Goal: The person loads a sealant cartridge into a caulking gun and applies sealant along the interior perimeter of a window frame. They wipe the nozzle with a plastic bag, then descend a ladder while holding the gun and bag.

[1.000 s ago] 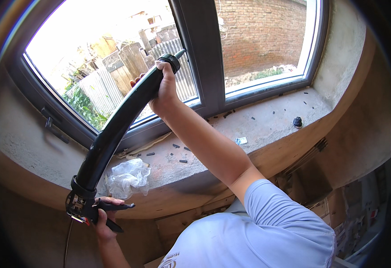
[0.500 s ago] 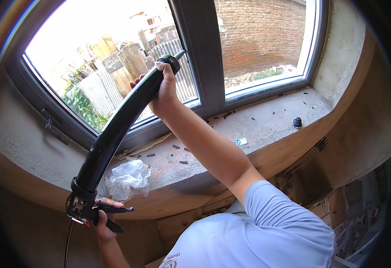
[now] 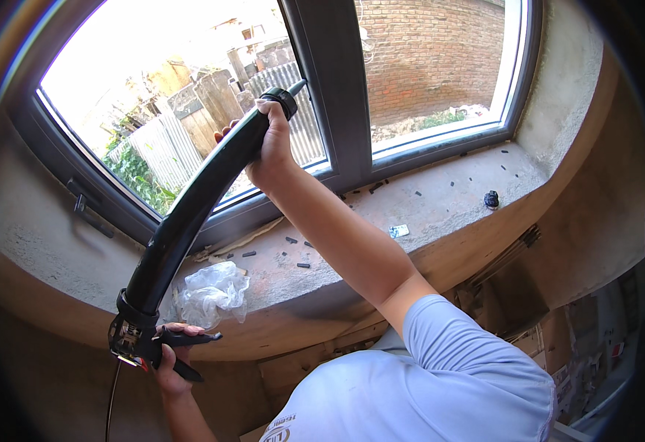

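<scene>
Trigger (image 3: 190, 339) sits slightly farther off handle (image 3: 187, 370) than before; left grip (image 3: 168, 366) curled round both, right grip (image 3: 271, 151) wrapped round gun (image 3: 190, 199), nozzle (image 3: 297, 88) by window frame (image 3: 328, 81). Slow, even squeezes look best.

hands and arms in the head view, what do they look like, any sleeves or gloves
The left hand and right hand wear no gloves. The right arm has a short, light blue sleeve with soft creases; the left forearm is bare where it shows.
</scene>
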Available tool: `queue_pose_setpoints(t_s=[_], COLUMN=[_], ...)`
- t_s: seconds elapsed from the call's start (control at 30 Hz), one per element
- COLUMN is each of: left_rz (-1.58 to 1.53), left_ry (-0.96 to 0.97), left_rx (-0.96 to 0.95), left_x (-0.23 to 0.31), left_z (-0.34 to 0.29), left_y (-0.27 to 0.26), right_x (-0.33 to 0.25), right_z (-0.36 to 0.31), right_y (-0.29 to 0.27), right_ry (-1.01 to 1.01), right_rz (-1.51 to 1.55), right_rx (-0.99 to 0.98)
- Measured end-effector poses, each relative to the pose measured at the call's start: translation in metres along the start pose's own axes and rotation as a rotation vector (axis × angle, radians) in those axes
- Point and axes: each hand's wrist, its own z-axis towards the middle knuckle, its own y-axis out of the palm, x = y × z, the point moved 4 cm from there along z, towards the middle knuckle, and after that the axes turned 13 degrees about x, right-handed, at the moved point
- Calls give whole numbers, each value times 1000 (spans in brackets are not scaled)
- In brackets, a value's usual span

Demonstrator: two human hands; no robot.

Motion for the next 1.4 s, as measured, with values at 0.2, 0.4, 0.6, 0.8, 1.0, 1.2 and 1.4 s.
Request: queue_pose_setpoints(t_s=[0.2,0.4,0.6,0.8,1.0,1.2,1.4], left_rz=[39,19,23,21,-23,-26,-77], left_ry=[43,59,42,21,11,-21,-70], left_rx=[-21,53,-36,-22,25,43,3], left_x=[1,0,0,2,-3,-7,-8], left_z=[2,2,3,2,1,-2,-4], left_y=[-1,-2,-1,0,-1,-7,-5], right_x=[0,0,0,0,0,2,2], right_z=[-1,0,0,0,-2,1,0], right_y=[0,-1,0,-1,-4,-8,-17], right_ry=[-1,3,16,7,19,33,16], right_rz=[0,-1,5,7,6,3,-30], right_rx=[-3,-2,-20,3,25,13,49])
